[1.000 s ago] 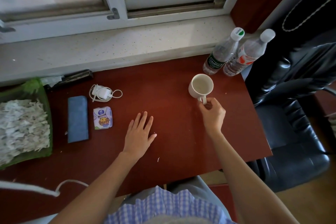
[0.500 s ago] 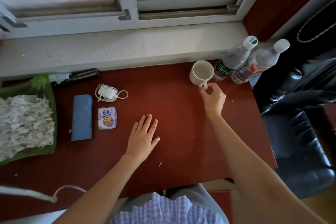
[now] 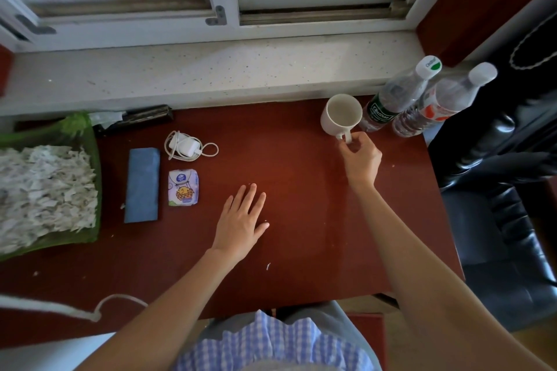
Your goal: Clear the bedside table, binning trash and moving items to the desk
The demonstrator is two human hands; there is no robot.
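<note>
Two hands are over the dark red tabletop (image 3: 286, 250). The right hand (image 3: 360, 158) pinches the handle of a cream mug (image 3: 341, 115), its fingers curled round the handle; the mug stands upright at the far right of the tabletop, close to the pale window sill (image 3: 211, 72). Just right of the mug, apparently touching it, stands a clear bottle with a green label (image 3: 391, 99), and beside that a second clear bottle with an orange label (image 3: 437, 102), both capped in white. The left hand (image 3: 241, 220) lies flat on the tabletop near its middle, fingers straight and slightly spread, holding nothing. To its left lie a small tissue packet (image 3: 183, 187), a blue folded cloth or case (image 3: 142, 184) and a white charger with coiled cable (image 3: 185, 145). At the far left edge a green tray (image 3: 90, 238) holds shredded white paper. A black chair (image 3: 506, 235) stands to the right of the tabletop.
</note>
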